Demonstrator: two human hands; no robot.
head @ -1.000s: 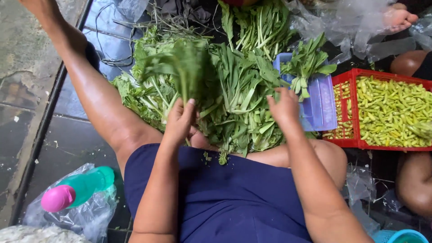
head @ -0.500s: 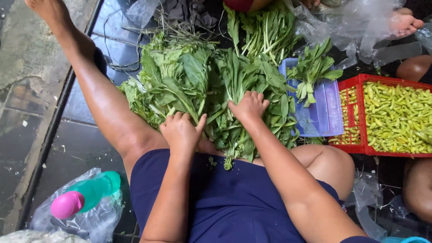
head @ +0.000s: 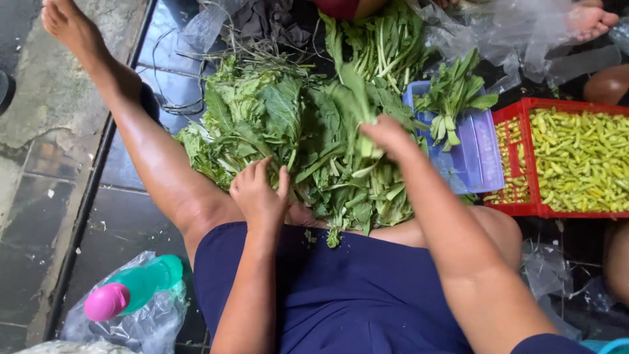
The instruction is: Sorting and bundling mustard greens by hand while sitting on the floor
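Head camera looks steeply down, close above lap.

You sit on a dark wet tiled floor (head: pixel 118 229), with worn grey concrete (head: pixel 39 111) at far left.

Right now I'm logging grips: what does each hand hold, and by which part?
The right hand pinches a green leafy stalk near its pale stem base. The left hand holds nothing, resting on the heap of green leafy vegetables.

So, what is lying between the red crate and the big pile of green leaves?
In the head view, a blue tray holding a few leafy stems sits between the red crate and the pile.
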